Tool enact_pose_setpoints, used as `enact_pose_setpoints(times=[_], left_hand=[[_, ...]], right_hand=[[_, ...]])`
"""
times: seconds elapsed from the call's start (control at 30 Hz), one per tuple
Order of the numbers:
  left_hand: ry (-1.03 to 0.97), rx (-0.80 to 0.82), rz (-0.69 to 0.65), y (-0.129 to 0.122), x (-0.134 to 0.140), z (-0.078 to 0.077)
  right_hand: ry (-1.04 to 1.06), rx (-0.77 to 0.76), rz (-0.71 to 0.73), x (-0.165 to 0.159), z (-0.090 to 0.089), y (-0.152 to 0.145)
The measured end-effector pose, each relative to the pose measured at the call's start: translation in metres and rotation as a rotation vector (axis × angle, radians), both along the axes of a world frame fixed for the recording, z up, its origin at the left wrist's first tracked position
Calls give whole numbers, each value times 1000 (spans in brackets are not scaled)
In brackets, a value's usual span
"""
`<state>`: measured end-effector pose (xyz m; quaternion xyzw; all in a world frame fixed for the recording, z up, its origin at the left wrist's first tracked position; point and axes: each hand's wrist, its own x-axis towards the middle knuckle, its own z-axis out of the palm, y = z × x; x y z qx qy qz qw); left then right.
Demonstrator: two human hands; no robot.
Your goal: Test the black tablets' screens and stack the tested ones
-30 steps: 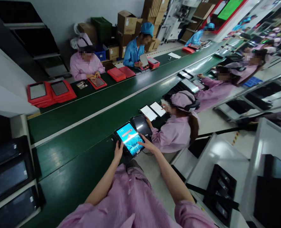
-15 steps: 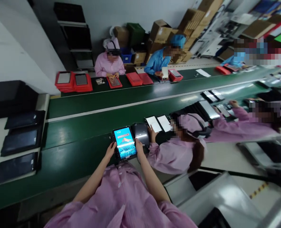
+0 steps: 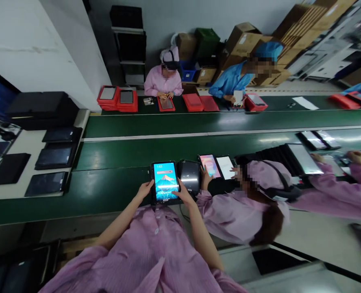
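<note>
A tablet [image 3: 164, 185] with a lit blue screen, showing a mountain picture and the time 1:53, is held upright in front of my body at the belt's near edge. My left hand [image 3: 145, 190] grips its left edge, thumb on the frame. At the lower right side, my right hand [image 3: 185, 194] is closed about the edge, with one digit reaching over the lower screen; the fingers behind are hidden. Just right of the tablet stands a dark, glossy stack [image 3: 190, 177], partly behind my right hand.
A green conveyor belt [image 3: 116, 152] runs across. At right, a co-worker in pink [image 3: 244, 215] handles two lit tablets [image 3: 211, 166]. Dark tablets [image 3: 53, 158] lie on a white side table at left. Across the belt, two workers sit by red trays [image 3: 193, 102].
My right hand has shifted from the tablet's right edge so that a digit lies over the lower screen. The view has turned left. One neighbouring tablet's screen went from white to coloured.
</note>
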<state>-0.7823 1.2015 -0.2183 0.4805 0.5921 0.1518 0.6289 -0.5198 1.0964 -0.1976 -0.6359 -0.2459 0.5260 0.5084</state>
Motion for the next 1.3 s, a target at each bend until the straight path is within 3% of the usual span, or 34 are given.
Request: enact_pose_setpoints(times=[0.1,0.2,0.33,0.53,0.63,1.07,1.3], left_hand=[[-13,42,4,4,-1,7],[-37,57,8,7,-1,12],[-73,-36,23,8,0,14],[-109,-95,22,12,-2,7],[-95,-95,27,13,-2,5],[-43,-52,-77,18,-4,10],[-36,-71,-174,27,-4,21]], right_hand=[[22,-72,-216,-7,-3,15],[33,-75,-261,-13,-6,24],[44,-43,-209,-10,-10,11],[-170,23,123,6,-22,-14],[-192,47,192,9,-27,-13],[-213,108,304,9,-21,-31],[-284,-6,194,2,-39,-29]])
